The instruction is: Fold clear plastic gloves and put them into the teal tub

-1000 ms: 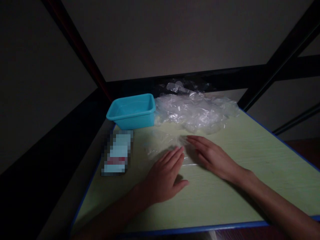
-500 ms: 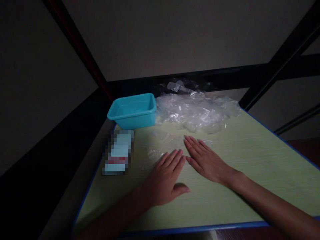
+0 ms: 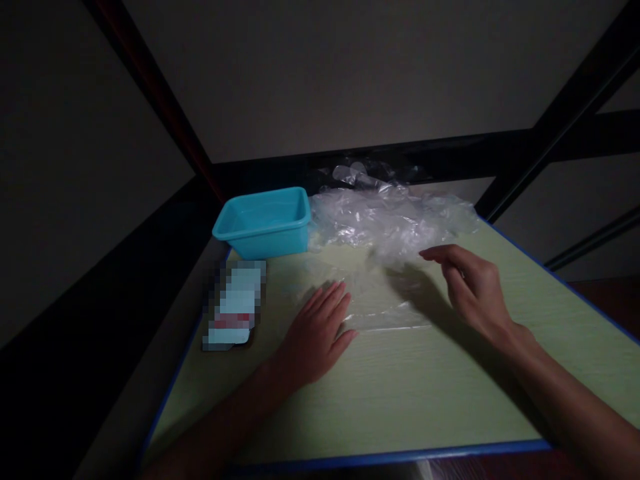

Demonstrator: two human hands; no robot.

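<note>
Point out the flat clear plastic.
In the head view, the flat clear plastic lies on the table, partly under the left hand and reaching out to its right, nearer than the crumpled plastic pile.

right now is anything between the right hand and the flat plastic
Nothing visible stands between the raised right hand and the flat plastic; the left hand lies over part of it, and the plastic heap is farther back.

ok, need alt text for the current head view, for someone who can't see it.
A person's left hand lies flat over a thin clear plastic sheet on a pale green table, while the right hand is raised, fingers bent, near a pile of crumpled clear plastic. A turquoise tub stands left of the pile, a pixelated item in front of it.
</note>
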